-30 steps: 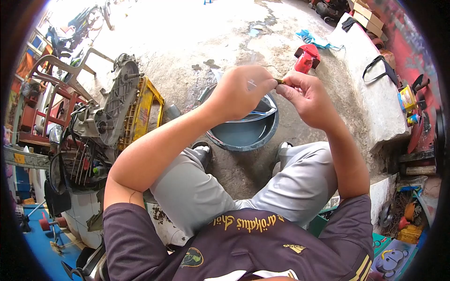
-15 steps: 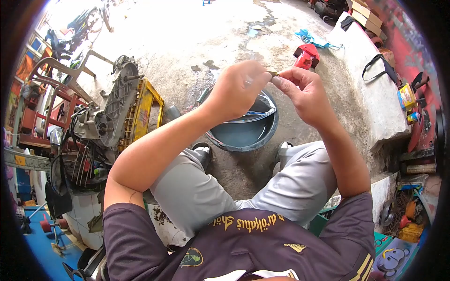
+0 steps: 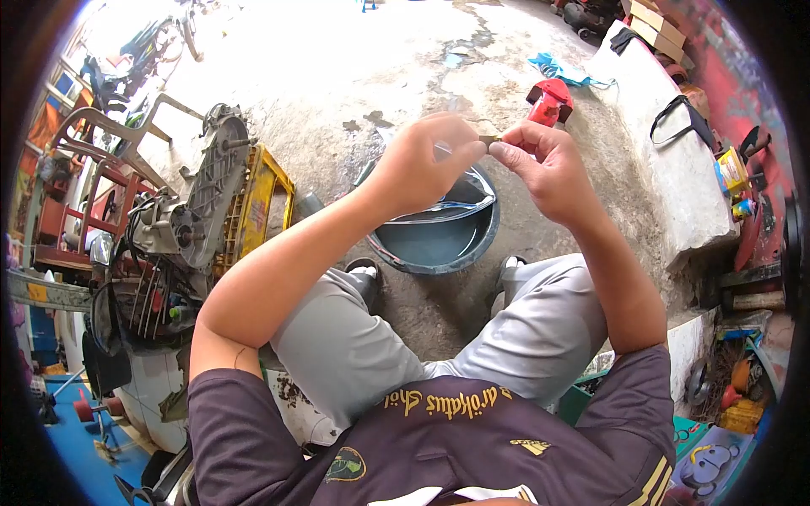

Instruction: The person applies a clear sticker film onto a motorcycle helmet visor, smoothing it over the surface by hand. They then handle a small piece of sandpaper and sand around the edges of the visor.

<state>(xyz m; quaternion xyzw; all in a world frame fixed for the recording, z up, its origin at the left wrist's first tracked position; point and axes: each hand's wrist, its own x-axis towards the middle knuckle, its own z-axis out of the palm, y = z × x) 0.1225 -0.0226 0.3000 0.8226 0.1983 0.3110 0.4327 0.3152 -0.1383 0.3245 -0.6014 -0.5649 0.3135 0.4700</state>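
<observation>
Since a second ago, both hands and the piece they pinch have shifted slightly leftward; the basin and floor items look unchanged. We see the left hand [image 3: 428, 160] and right hand [image 3: 548, 174] meeting at the fingertips, each pinching one end of a small piece [image 3: 489, 138], thin and dark-yellowish, held in the air above the far rim of a dark basin [image 3: 434, 269]. Left fingers blurred; we can't identify the piece. Progress, as we judge it: piece gripped, fingerwork mid-way, piece not yet released; what remains on it, we can't tell. The basin holds water and a bluish-white strip [image 3: 447, 212]. Red item [image 3: 548, 104] on the floor [image 3: 603, 190] just beyond the right hand.
</observation>
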